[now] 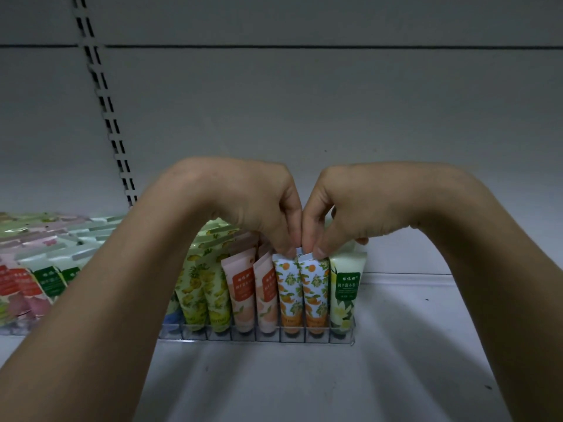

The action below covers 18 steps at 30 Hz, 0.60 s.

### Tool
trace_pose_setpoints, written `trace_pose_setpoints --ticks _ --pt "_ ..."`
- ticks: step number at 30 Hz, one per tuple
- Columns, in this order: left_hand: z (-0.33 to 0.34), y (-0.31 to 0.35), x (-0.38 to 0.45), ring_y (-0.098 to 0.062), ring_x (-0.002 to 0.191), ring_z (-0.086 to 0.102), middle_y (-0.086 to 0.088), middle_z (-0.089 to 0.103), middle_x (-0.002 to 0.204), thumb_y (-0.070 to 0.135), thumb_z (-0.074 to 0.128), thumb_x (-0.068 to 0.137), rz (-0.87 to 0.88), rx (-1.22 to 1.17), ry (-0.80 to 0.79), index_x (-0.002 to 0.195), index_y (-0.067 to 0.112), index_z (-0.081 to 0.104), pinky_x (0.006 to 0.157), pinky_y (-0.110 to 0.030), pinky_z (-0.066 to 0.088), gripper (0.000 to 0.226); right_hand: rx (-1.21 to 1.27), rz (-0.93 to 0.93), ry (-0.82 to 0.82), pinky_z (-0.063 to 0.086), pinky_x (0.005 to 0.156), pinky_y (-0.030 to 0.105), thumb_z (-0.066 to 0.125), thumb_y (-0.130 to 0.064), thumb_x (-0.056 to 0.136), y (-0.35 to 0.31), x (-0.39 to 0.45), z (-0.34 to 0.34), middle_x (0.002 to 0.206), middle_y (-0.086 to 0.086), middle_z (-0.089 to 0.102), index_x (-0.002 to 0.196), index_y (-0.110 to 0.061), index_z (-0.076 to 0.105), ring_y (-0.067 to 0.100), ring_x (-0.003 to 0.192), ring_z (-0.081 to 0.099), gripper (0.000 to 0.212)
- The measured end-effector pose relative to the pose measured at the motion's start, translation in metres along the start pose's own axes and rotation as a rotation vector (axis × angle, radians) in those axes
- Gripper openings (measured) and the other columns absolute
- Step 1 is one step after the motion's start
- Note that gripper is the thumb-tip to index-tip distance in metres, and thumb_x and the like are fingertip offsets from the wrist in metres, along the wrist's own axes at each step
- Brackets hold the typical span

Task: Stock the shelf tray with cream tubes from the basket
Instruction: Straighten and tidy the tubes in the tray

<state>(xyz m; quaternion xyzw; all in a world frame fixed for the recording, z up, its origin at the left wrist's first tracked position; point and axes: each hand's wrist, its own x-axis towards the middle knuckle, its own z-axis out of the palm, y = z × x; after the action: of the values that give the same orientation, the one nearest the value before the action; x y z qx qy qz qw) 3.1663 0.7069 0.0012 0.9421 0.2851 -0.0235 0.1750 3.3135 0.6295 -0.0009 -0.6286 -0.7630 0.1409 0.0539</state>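
A clear shelf tray (243, 338) stands on the white shelf, holding several cream tubes upright in slots. Two orange-patterned tubes stand side by side: the left one (288, 293) and the right one (315, 293). My left hand (259, 205) pinches the top edge of the left orange tube. My right hand (341, 208) pinches the top of the right orange tube. Thumbs and fingertips of both hands meet above the tubes. Yellow lemon tubes (201, 293) and peach tubes (253, 296) stand to the left, a green-labelled white tube (345, 290) to the right. No basket is in view.
More packed tubes (36, 269) fill the shelf at the far left, partly behind my left forearm. The shelf's back panel and a slotted upright (106, 117) rise behind. Bare white shelf (426, 330) lies right of the tray and in front of it.
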Motion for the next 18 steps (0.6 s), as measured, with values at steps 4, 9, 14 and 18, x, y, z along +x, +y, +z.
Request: trace_pose_setpoints --ticks 4,9,14,18 --pt "-0.003 -0.001 -0.003 -0.005 0.065 0.068 0.007 0.074 0.071 0.034 0.085 0.067 0.011 -0.027 -0.007 0.077 0.03 0.074 0.066 -0.023 0.045 0.015 0.013 0.006 0.024 0.042 0.05 0.026 0.082 -0.029 0.073 0.002 -0.006 -0.007 0.075 -0.005 0.072 0.077 -0.032 0.076 0.003 0.045 0.049 0.008" --pt "-0.001 0.005 -0.004 -0.001 0.067 0.067 0.011 0.074 0.073 0.037 0.084 0.069 0.023 -0.049 -0.025 0.078 0.028 0.076 0.066 -0.02 0.044 0.016 -0.039 0.113 -0.029 0.044 0.053 0.026 0.082 -0.029 0.072 0.01 -0.022 -0.018 0.083 -0.007 0.073 0.074 -0.033 0.075 0.002 0.047 0.05 0.009" --pt "0.003 0.01 0.0 0.005 0.061 0.064 0.015 0.073 0.071 0.035 0.083 0.07 0.024 -0.028 -0.033 0.077 0.03 0.077 0.058 -0.011 0.043 0.011 -0.142 0.181 -0.125 0.045 0.054 0.024 0.081 -0.025 0.076 0.007 -0.015 -0.011 0.09 -0.004 0.074 0.078 -0.029 0.074 0.001 0.046 0.051 0.008" --pt "0.001 0.008 -0.001 0.0 0.067 0.068 0.013 0.074 0.074 0.033 0.084 0.069 0.024 -0.039 -0.058 0.08 0.03 0.077 0.067 -0.019 0.046 0.014 -0.146 0.16 -0.127 0.046 0.055 0.025 0.08 -0.024 0.077 0.006 -0.013 -0.011 0.089 -0.006 0.074 0.08 -0.029 0.075 0.001 0.046 0.052 0.008"
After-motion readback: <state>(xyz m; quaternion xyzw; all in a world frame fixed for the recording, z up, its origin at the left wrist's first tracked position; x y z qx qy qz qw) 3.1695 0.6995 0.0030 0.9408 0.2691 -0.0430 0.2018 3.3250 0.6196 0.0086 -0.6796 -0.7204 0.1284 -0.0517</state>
